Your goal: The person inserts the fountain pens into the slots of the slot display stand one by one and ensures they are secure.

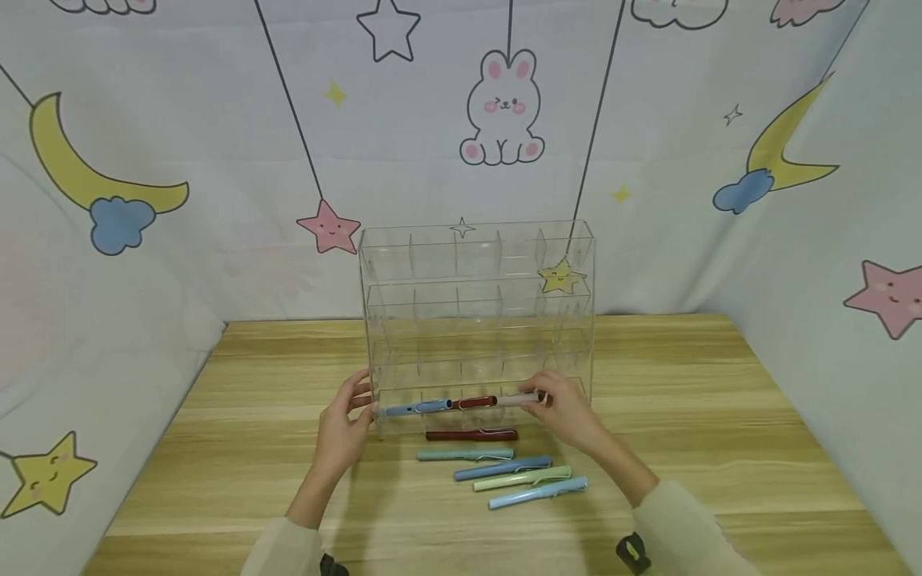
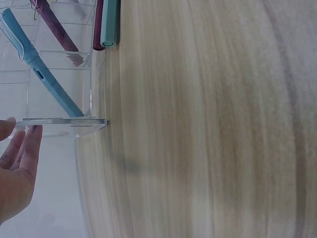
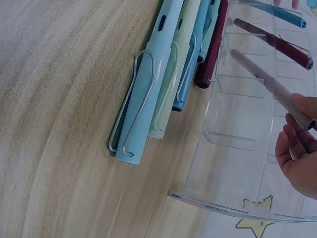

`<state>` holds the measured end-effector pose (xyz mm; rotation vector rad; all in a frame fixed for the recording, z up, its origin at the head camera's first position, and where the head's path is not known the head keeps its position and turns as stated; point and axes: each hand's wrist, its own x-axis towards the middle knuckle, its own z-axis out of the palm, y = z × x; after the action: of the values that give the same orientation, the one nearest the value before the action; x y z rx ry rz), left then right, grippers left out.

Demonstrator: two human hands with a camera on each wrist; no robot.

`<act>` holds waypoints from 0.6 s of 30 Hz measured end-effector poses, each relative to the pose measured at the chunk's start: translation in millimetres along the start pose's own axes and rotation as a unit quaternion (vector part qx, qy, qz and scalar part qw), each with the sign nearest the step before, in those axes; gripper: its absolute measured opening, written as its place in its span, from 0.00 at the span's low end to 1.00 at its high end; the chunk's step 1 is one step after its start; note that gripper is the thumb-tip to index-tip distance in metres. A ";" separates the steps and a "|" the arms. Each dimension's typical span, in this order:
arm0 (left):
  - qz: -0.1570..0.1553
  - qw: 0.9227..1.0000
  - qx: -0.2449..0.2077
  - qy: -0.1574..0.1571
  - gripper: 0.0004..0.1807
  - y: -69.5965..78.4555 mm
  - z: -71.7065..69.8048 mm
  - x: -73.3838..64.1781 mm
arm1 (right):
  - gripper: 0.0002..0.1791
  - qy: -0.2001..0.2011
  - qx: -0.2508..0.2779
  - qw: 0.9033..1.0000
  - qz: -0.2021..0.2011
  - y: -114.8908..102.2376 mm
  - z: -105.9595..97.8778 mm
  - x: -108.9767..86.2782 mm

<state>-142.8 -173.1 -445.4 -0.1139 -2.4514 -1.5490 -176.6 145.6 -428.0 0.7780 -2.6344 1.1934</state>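
Note:
A clear acrylic rack (image 1: pixel 479 320) with several tiers of compartments stands upright on the table. My right hand (image 1: pixel 562 408) pinches a pale pinkish pen (image 3: pixel 275 89) by its capped end, over the rack's lowest tier. Left of it in that tier lie a dark red pen (image 1: pixel 474 402) and a light blue pen (image 1: pixel 418 407), both tilted. My left hand (image 1: pixel 344 424) touches the outside of the rack's left side panel (image 2: pixel 59 120) with thumb and fingertips. The wrist view shows its fingers fairly straight.
Several capped pens lie in front of the rack: dark red (image 1: pixel 471 436), teal (image 1: pixel 464 455), blue (image 1: pixel 502 468), pale green (image 1: pixel 522 478) and light blue (image 1: pixel 538 493). The wooden table (image 1: pixel 259 480) meets a patterned cloth (image 1: pixel 425 144) behind and at both sides.

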 end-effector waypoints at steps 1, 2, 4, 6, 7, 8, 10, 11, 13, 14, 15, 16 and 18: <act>0.000 1.000 0.002 0.000 0.27 -0.1 0.0 0.1 | 0.11 0.000 0.000 1.000 0.000 0.0 0.5 0.3; -0.001 1.000 0.003 -0.001 0.28 -0.3 -0.1 0.3 | 0.11 -0.001 -0.001 1.000 0.000 -0.1 0.8 0.4; -0.002 1.000 0.003 -0.002 0.28 -0.5 -0.1 0.5 | 0.12 -0.004 0.001 1.000 0.002 -0.5 0.7 0.4; -0.003 1.000 0.005 -0.002 0.28 -0.7 0.0 0.6 | 0.13 -0.007 0.008 1.000 0.008 -0.8 -0.3 0.1; -0.003 1.000 0.007 -0.002 0.28 -0.8 0.0 0.6 | 0.13 -0.009 0.012 1.000 0.011 -1.0 -1.3 -0.2; -0.003 1.000 0.009 -0.001 0.28 -0.9 0.1 0.7 | 0.14 -0.010 0.018 1.000 0.016 -1.1 -2.3 -0.6; -0.003 1.000 0.010 0.000 0.28 -1.1 0.2 0.9 | 0.15 -0.013 0.026 0.999 0.028 -1.1 -5.0 -1.7; -0.003 1.000 0.011 0.000 0.28 -1.2 0.3 1.0 | 0.15 -0.012 0.028 0.999 0.034 -1.1 -6.5 -2.2; -0.004 1.000 0.011 0.001 0.28 -1.5 0.3 1.1 | 0.15 -0.006 0.032 0.998 0.045 -0.6 -9.5 -3.5; -0.005 1.000 0.010 0.001 0.28 -1.4 0.3 1.2 | 0.14 -0.001 0.032 0.998 0.050 -0.1 -10.8 -4.2; -0.005 1.000 0.009 0.000 0.28 -1.4 0.3 1.2 | 0.14 0.002 0.031 0.998 0.056 0.5 -12.1 -4.8; -0.006 1.000 0.008 -0.001 0.28 -1.3 0.1 1.0 | 0.13 0.007 0.031 0.998 0.063 1.1 -13.1 -5.3; -0.007 1.000 0.006 -0.003 0.28 -0.9 -0.2 0.8 | 0.10 0.013 0.031 0.997 0.076 2.4 -14.8 -6.2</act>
<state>-143.7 -173.8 -446.0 -0.0989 -2.4708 -1.5411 -173.6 160.2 -421.8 0.5750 -2.6879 1.3189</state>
